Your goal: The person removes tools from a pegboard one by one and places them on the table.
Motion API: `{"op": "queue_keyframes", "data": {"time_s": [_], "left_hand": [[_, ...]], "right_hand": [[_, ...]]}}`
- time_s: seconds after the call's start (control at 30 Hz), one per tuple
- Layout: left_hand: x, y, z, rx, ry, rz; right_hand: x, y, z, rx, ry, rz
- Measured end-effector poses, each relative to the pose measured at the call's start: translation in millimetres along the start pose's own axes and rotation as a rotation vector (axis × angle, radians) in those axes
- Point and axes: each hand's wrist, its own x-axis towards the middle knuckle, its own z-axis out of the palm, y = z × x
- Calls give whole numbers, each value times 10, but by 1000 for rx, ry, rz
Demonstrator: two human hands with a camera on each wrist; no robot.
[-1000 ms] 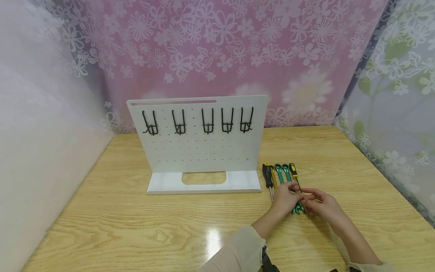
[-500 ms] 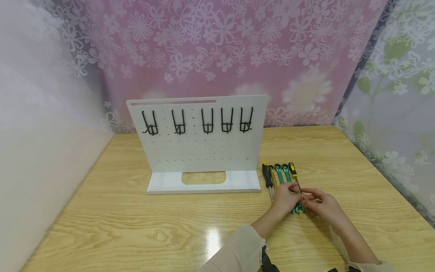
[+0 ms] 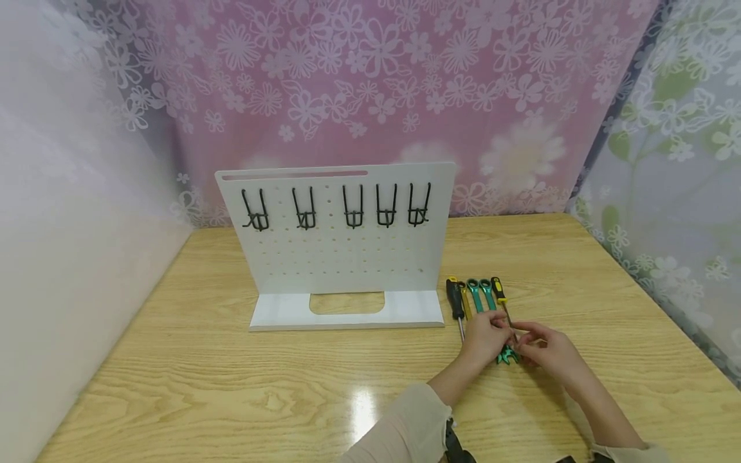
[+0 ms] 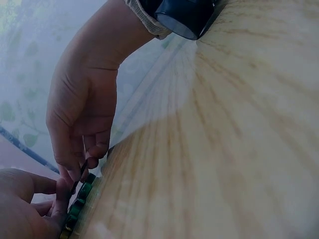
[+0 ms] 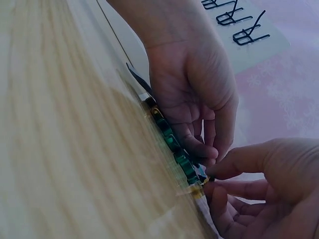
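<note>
A small screwdriver (image 3: 498, 289) with a black and yellow handle lies at the right end of a row of tools, its thin shaft running toward me. My left hand (image 3: 483, 337) reaches over the wrenches and pinches the shaft. Close to the tip, my right hand (image 3: 548, 350) pinches the same shaft between thumb and fingers. Two green wrenches (image 3: 475, 296) lie partly under my left hand, their open ends (image 5: 172, 142) showing below it. Beside them are a golden wrench (image 3: 466, 302) and a larger black screwdriver (image 3: 455, 299). Fingers hide part of the thin shaft.
A white pegboard stand (image 3: 347, 257) with several black double hooks (image 3: 354, 209) stands left of the tools. Wood-grain table (image 3: 231, 386) surrounds it. Flowered cloth (image 3: 376, 83) hangs behind, and a pale wall (image 3: 75, 225) rises on the left.
Both hands stay nearly in place at the small screwdriver's shaft. The tools shift very slightly left in view; otherwise they lie as before.
</note>
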Motion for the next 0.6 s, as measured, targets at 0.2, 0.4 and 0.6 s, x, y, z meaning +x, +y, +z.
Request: {"op": "queue_keyframes", "data": {"time_s": [0.2, 0.4, 0.6], "left_hand": [[-14, -35, 16, -11, -3, 20], [-23, -25, 28, -26, -5, 7], [-18, -40, 50, -36, -8, -11]], "right_hand": [[12, 52, 14, -92, -2, -12], [11, 55, 16, -116, 10, -25], [7, 75, 15, -131, 17, -32]]}}
